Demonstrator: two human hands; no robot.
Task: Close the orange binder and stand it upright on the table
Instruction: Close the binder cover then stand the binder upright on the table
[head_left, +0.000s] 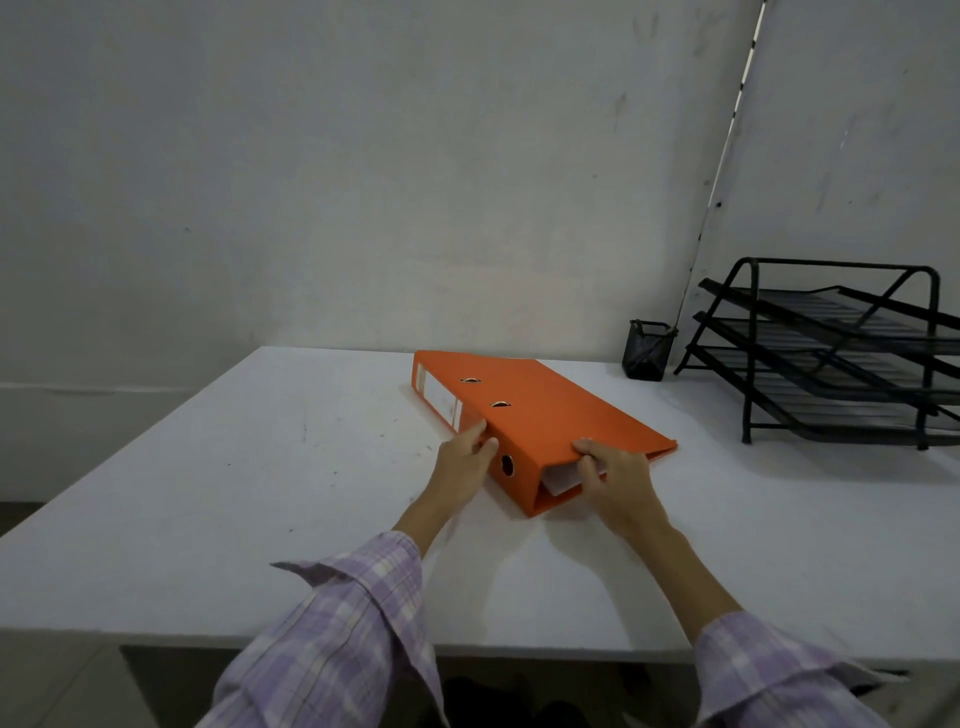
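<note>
Orange binder (550, 415) closed, lying flat on table, white pages visible inside.

Left hand (464, 460) and right hand (613, 480) outstretched, fingers curled, gripping.

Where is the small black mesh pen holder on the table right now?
In the head view, the pen holder stands at the table's far right edge by the wall, just left of the black tiered tray rack and beyond the orange binder.
</note>
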